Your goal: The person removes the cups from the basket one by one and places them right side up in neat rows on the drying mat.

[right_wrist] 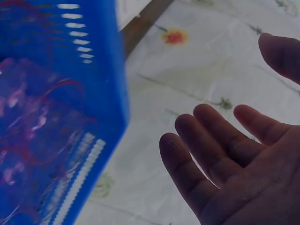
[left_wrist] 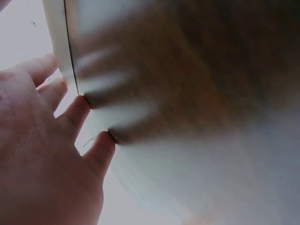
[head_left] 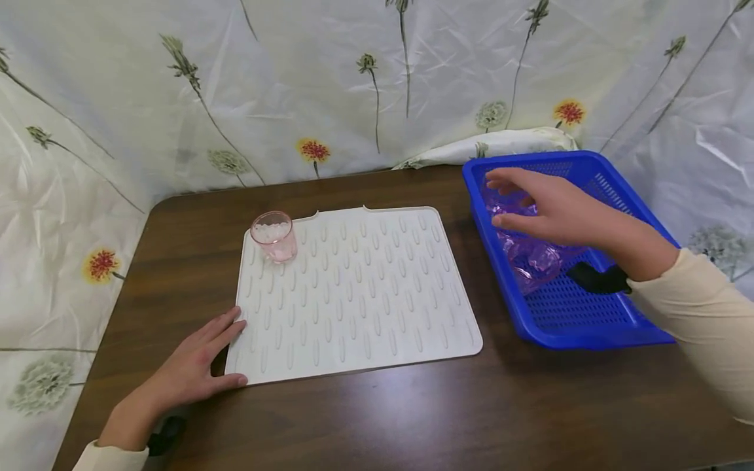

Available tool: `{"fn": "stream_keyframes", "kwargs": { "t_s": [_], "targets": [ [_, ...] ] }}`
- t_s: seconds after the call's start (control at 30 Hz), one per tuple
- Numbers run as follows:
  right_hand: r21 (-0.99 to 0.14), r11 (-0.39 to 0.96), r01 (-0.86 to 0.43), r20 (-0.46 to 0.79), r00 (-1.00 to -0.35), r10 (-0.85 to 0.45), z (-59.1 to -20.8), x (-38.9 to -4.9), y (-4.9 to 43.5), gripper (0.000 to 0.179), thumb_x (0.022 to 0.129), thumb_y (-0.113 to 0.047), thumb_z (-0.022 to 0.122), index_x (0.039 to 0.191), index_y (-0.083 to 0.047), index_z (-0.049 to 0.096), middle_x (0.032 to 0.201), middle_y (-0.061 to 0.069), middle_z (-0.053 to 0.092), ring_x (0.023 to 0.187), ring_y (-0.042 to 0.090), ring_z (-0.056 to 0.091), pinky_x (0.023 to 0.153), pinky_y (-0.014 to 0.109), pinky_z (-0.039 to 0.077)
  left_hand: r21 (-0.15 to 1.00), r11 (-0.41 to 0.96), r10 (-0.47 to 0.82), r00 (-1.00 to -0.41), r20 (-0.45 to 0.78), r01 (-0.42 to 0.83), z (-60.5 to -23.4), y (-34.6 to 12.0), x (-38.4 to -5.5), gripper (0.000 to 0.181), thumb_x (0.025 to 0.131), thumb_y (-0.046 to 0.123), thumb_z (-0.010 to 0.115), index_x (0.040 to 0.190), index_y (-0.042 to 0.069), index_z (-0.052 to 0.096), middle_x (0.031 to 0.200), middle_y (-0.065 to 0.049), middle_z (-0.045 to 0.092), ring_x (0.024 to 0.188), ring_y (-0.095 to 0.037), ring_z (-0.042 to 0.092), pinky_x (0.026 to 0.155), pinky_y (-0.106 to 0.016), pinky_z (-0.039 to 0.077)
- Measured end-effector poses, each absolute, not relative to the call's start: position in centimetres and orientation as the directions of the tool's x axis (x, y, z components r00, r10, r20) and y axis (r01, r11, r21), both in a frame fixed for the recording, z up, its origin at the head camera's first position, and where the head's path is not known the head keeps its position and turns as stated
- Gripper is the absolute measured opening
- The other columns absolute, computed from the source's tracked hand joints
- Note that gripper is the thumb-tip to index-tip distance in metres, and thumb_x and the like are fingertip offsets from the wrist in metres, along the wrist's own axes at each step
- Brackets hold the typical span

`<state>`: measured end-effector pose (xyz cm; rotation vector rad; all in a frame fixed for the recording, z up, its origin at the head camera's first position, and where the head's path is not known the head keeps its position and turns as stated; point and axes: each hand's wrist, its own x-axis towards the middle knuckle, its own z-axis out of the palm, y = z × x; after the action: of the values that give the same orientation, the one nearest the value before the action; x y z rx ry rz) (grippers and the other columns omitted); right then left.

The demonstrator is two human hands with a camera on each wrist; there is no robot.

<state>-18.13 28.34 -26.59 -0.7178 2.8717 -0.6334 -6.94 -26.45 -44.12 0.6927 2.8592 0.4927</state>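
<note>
My left hand [head_left: 191,366] rests at the lower left corner of a white drying mat [head_left: 359,297] with raised oval ridges, fingers spread and thumb at its front edge. In the left wrist view, fingertips [left_wrist: 101,145] touch the surface. A pink see-through glass [head_left: 277,242] stands upright at the mat's upper left corner. Over a blue plastic basket [head_left: 515,314], my right hand [head_left: 556,209] hovers with loosely bent fingers and nothing in its grasp. Beneath it lie several pinkish-purple see-through glasses [head_left: 538,261], partly hidden by the hand.
A dark brown wooden table [head_left: 412,412] carries the mat and the basket. Behind and beside it hangs a white cloth [head_left: 330,85] printed with dandelions and red-orange flowers. A fold of cloth [head_left: 501,145] bunches at the table's back edge, close to the basket.
</note>
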Motion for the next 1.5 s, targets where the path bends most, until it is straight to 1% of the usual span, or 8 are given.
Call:
{"fn": "stream_keyframes", "kwargs": {
  "t_s": [0.07, 0.17, 0.37, 0.73, 1.0, 1.27, 1.37, 1.5],
  "targets": [
    [-0.406, 0.814, -0.416, -0.003, -0.890, -0.457, -27.1, -17.4, 29.8, 0.066, 0.093, -0.025, 0.070, 0.149, -0.009, 0.040, 0.143, 0.018, 0.055, 0.127, 0.034, 0.057, 0.097, 0.055, 0.051, 0.350, 0.837, 0.469, -0.881, -0.065, 0.420, -44.1, -26.5, -6.9, 0.091, 0.076, 0.056, 0.077, 0.147, 0.008, 0.046, 0.160, -0.018, 0.034, 0.140, -0.044, 0.039, 0.106, -0.064, 0.039],
    [-0.378, 0.827, -0.417, 0.024, -0.897, -0.441, -27.6, -16.5, 31.2, 0.063, 0.091, -0.022, 0.072, 0.147, -0.011, 0.044, 0.139, 0.016, 0.059, 0.122, 0.030, 0.061, 0.092, 0.047, 0.056, 0.349, 0.838, 0.467, -0.882, -0.062, 0.419, -44.0, -26.5, -6.9, 0.091, 0.076, 0.056, 0.077, 0.147, 0.007, 0.046, 0.159, -0.019, 0.034, 0.140, -0.044, 0.039, 0.107, -0.064, 0.038],
    [-0.339, 0.835, -0.434, 0.047, -0.894, -0.446, -28.4, -16.0, 32.2, 0.061, 0.089, -0.021, 0.075, 0.143, -0.011, 0.050, 0.134, 0.014, 0.064, 0.114, 0.027, 0.064, 0.083, 0.034, 0.057, 0.365, 0.844, 0.452, -0.888, -0.088, 0.394, -44.0, -26.5, -6.7, 0.092, 0.077, 0.057, 0.075, 0.147, 0.007, 0.045, 0.161, -0.019, 0.032, 0.142, -0.045, 0.037, 0.108, -0.065, 0.036],
    [-0.334, 0.842, -0.424, 0.036, -0.898, -0.438, -29.7, -15.2, 33.3, 0.050, 0.088, -0.017, 0.075, 0.134, -0.011, 0.059, 0.124, 0.007, 0.070, 0.106, 0.025, 0.068, 0.082, 0.031, 0.058, 0.367, 0.836, 0.462, -0.884, -0.069, 0.408, -44.2, -26.5, -6.6, 0.091, 0.077, 0.057, 0.076, 0.147, 0.008, 0.046, 0.160, -0.019, 0.033, 0.141, -0.044, 0.038, 0.108, -0.064, 0.037],
    [-0.323, 0.855, -0.406, 0.016, -0.906, -0.423, -30.3, -15.3, 34.1, 0.046, 0.087, -0.019, 0.076, 0.130, -0.011, 0.062, 0.121, 0.007, 0.071, 0.105, 0.025, 0.068, 0.080, 0.027, 0.058, 0.371, 0.825, 0.473, -0.880, -0.042, 0.426, -44.3, -26.6, -6.6, 0.090, 0.077, 0.055, 0.077, 0.147, 0.008, 0.046, 0.159, -0.018, 0.034, 0.139, -0.044, 0.039, 0.105, -0.064, 0.038],
    [-0.314, 0.861, -0.400, 0.041, -0.912, -0.409, -31.6, -15.4, 35.0, 0.041, 0.083, -0.013, 0.079, 0.122, -0.011, 0.068, 0.112, 0.005, 0.074, 0.097, 0.017, 0.069, 0.078, 0.031, 0.058, 0.371, 0.834, 0.461, -0.885, -0.060, 0.409, -44.0, -26.5, -6.5, 0.090, 0.078, 0.056, 0.076, 0.147, 0.008, 0.046, 0.160, -0.018, 0.033, 0.141, -0.044, 0.038, 0.106, -0.064, 0.037],
    [-0.328, 0.856, -0.400, 0.012, -0.908, -0.419, -32.1, -15.6, 35.4, 0.044, 0.082, -0.010, 0.079, 0.124, -0.009, 0.066, 0.115, 0.007, 0.073, 0.100, 0.021, 0.068, 0.081, 0.038, 0.059, 0.370, 0.834, 0.461, -0.885, -0.062, 0.409, -44.0, -26.5, -6.5, 0.090, 0.078, 0.056, 0.076, 0.147, 0.008, 0.046, 0.160, -0.018, 0.033, 0.140, -0.044, 0.038, 0.106, -0.064, 0.037],
    [-0.353, 0.858, -0.373, -0.085, -0.900, -0.427, -32.5, -15.7, 35.8, 0.054, 0.083, -0.012, 0.079, 0.132, -0.005, 0.058, 0.125, 0.016, 0.067, 0.110, 0.034, 0.065, 0.086, 0.048, 0.058, 0.371, 0.833, 0.462, -0.885, -0.059, 0.410, -44.1, -26.5, -6.6, 0.090, 0.078, 0.056, 0.076, 0.147, 0.008, 0.046, 0.160, -0.017, 0.033, 0.140, -0.044, 0.038, 0.106, -0.065, 0.037]
  ]
}}
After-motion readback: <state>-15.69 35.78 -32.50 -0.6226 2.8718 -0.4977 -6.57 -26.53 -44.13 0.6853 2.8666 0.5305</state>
